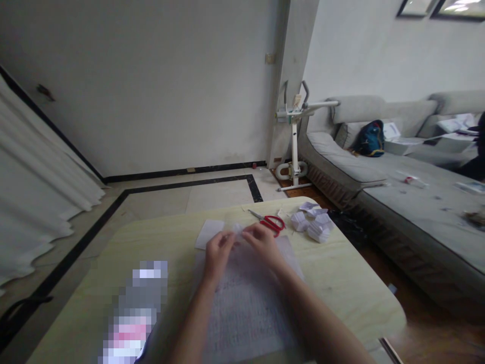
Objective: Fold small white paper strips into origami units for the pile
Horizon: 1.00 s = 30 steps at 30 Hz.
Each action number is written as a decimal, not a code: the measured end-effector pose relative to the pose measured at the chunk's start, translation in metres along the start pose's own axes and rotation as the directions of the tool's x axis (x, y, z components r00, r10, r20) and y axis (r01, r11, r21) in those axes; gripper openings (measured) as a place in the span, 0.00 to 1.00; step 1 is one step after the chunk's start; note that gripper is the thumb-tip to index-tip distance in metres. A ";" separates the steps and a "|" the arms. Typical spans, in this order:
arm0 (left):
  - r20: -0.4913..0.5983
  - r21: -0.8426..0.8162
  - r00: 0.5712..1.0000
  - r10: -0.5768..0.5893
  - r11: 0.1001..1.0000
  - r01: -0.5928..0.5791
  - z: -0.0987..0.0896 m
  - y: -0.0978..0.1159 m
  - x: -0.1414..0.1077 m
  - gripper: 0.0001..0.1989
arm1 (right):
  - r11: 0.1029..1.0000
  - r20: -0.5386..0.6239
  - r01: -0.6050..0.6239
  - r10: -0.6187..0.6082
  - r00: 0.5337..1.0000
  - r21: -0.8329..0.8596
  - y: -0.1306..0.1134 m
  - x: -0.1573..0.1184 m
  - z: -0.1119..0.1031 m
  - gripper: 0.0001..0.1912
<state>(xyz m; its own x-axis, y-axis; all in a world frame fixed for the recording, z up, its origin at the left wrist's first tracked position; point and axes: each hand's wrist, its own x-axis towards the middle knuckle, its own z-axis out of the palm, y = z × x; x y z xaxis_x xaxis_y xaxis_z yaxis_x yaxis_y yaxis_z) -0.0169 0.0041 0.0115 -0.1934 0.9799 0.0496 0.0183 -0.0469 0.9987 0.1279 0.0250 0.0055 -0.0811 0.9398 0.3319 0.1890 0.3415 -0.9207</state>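
Note:
A small, pale piece of paper [237, 229], blurred, is pinched between the fingertips of both my hands. My left hand [219, 253] is closed on its left side and my right hand [262, 241] on its right side. Under my hands and forearms lies a large sheet of paper [246, 313] with lines of writing, too blurred to read. Behind my left hand rests a plain white piece of paper [206, 232]. Red-handled scissors [273, 221] lie just beyond my right hand, blades pointing left. Several folded white paper pieces [319, 227] sit in a cluster further right.
The pale wooden table [348, 283] has rounded corners. A pixelated patch [132, 313] hides something at its left. A grey sofa [409, 212] with a dark blue backpack [371, 139] stands right, near a white exercise machine [294, 136]. A white curtain [34, 187] hangs left.

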 end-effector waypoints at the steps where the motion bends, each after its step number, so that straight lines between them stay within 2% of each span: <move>1: -0.010 0.001 1.000 0.007 1.000 -0.007 0.000 -0.001 0.001 0.13 | 1.000 0.017 -0.006 0.006 1.000 0.015 0.000 0.000 0.000 0.06; 8: -0.002 0.039 0.999 0.032 0.999 -0.032 -0.002 -0.006 0.003 0.15 | 0.988 0.071 -0.080 0.071 0.995 0.132 0.002 0.001 -0.004 0.09; 13: -0.044 0.001 0.998 0.042 0.999 -0.042 -0.002 -0.005 0.002 0.15 | 0.971 0.101 -0.155 0.139 0.985 0.183 0.003 0.002 -0.005 0.10; 17: -0.056 -0.019 0.997 0.047 0.999 -0.048 -0.001 -0.005 0.002 0.15 | 0.958 0.055 -0.182 0.174 0.983 0.222 0.000 0.003 -0.004 0.11; 19: -0.064 -0.022 0.997 0.041 0.999 -0.043 -0.001 -0.005 0.003 0.15 | 0.955 0.031 -0.177 0.175 0.984 0.238 -0.001 0.003 -0.005 0.10; 23: -0.095 -0.045 0.995 0.025 0.999 -0.030 -0.001 -0.004 0.004 0.15 | 0.959 0.084 -0.165 0.149 0.985 0.230 0.001 0.004 -0.007 0.10; 30: -0.118 -0.151 0.990 -0.082 0.986 0.063 -0.001 -0.005 0.005 0.20 | 0.966 0.131 -0.153 0.128 0.983 0.209 0.003 0.004 -0.010 0.12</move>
<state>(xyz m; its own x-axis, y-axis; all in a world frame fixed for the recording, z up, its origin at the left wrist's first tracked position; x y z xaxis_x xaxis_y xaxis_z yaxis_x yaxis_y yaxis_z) -0.0187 0.0091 0.0069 -0.3087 0.9506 -0.0315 -0.1425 -0.0135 0.9897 0.1380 0.0301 0.0059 -0.1838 0.9660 0.1818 -0.0094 0.1832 -0.9830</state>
